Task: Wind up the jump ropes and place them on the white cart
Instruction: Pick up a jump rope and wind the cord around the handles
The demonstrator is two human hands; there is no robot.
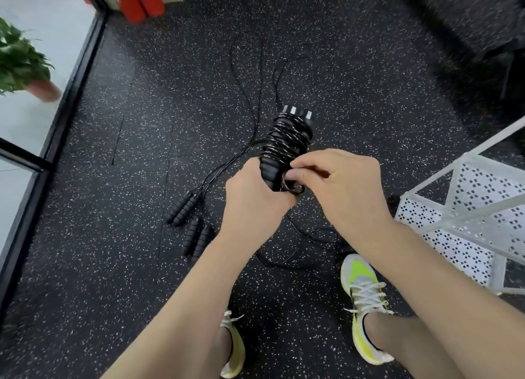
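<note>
Rope bundle: 2 black ribbed handles held side by side, thin glossy cord coiled tightly round them from the silver-banded caps down toward the grip. It's up in the air over the speckled floor, not yet on the cart.

Left hand wraps the lower handle ends, fingers curled round them. Right hand pinches the cord at the bottom of the coil, thumb and fingertips closed on a small loop. Slack tail drops from there and lies in loose curves by the feet.

Handling guess: light overall, handles rigid with grippy ridges, so hold there. Cord looks slick and springy; coil likely loosens if tension drops. Keep a thumb over the last turn until the end is tucked.

2 more ropes on the floor: 4 handles lying in pairs left of the hands, cords running away up the floor.

White cart, perforated shelves, sits just right of the hands. Potted plant far left.
</note>
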